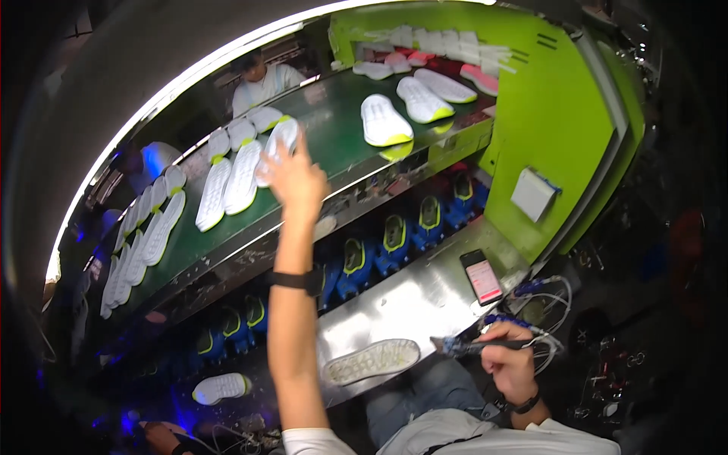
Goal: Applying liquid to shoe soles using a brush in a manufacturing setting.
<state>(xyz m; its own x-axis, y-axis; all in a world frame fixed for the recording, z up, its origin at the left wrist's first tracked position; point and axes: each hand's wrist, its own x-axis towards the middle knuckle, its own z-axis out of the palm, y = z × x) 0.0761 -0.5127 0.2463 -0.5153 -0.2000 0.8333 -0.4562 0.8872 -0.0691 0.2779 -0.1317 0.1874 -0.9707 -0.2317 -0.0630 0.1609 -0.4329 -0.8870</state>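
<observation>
My left hand (297, 178) reaches far out over the green conveyor belt, its fingers spread across a white shoe sole (284, 135) with a yellow-green end. Whether the fingertips press on it, I cannot tell. Beside that sole lie more white soles (243, 178) in rows. In my right hand (509, 364), low at the right, is a dark-handled brush (462, 346) with its tip pointing left. Close to that tip, a single sole (371, 362) rests on the metal bench (425, 299), its surface textured and yellowish.
Blue shoes (394, 239) stand on a shelf below the belt. A phone (482, 277) lies on the bench near cables (557, 296). A green panel (553, 136) closes off the right side. A person (262, 83) is across the belt; another person's hand (161, 437) shows at lower left.
</observation>
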